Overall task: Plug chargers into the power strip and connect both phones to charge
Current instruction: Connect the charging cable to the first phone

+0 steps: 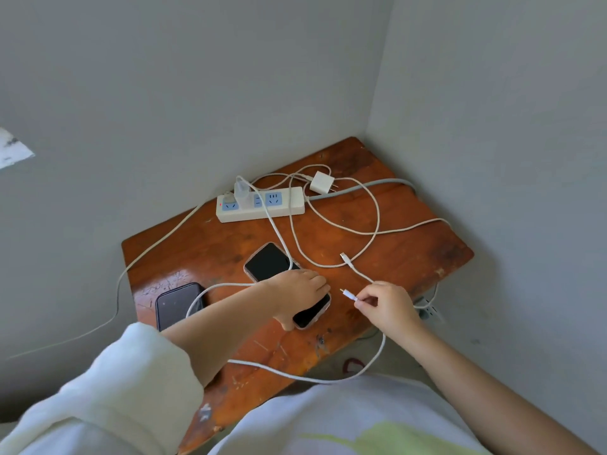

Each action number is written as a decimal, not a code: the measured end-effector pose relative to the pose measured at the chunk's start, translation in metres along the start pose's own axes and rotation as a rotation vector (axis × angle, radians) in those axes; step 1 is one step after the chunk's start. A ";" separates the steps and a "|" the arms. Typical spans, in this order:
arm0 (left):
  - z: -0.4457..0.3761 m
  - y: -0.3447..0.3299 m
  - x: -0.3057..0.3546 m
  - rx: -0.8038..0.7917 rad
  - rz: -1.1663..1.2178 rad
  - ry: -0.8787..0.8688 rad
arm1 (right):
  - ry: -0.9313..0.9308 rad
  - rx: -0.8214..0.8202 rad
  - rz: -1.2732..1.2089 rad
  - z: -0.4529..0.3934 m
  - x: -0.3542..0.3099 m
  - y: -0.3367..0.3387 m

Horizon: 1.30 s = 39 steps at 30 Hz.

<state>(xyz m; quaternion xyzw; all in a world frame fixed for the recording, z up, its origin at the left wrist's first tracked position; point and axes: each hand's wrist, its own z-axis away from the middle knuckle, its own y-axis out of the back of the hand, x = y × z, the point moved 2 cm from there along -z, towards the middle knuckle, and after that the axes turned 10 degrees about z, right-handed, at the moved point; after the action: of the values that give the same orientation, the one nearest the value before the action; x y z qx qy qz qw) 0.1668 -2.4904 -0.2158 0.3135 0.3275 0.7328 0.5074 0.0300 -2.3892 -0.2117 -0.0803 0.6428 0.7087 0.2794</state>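
A white power strip lies at the back of the wooden table, with one white charger plugged into it. A second white charger lies loose behind the strip. A phone in a pink case lies face up in the middle; my left hand grips its near end. A dark phone lies at the left with a white cable across it. My right hand pinches a white cable plug just right of the pink phone. Another cable end lies free on the table.
The table stands in a corner between two grey walls. White cables loop over its back and right side, and one hangs off the left edge. A grey cord runs from the strip to the right. Another socket block hangs below the right edge.
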 end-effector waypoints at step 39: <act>0.040 0.021 -0.007 0.528 0.482 0.169 | 0.269 0.172 0.379 0.001 -0.060 0.048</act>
<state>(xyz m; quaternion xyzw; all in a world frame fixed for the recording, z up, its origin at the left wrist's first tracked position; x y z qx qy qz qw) 0.1896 -2.4964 -0.1762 0.4402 0.4627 0.7448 0.1933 0.0563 -2.4063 -0.1413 -0.0279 0.7356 0.6742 0.0594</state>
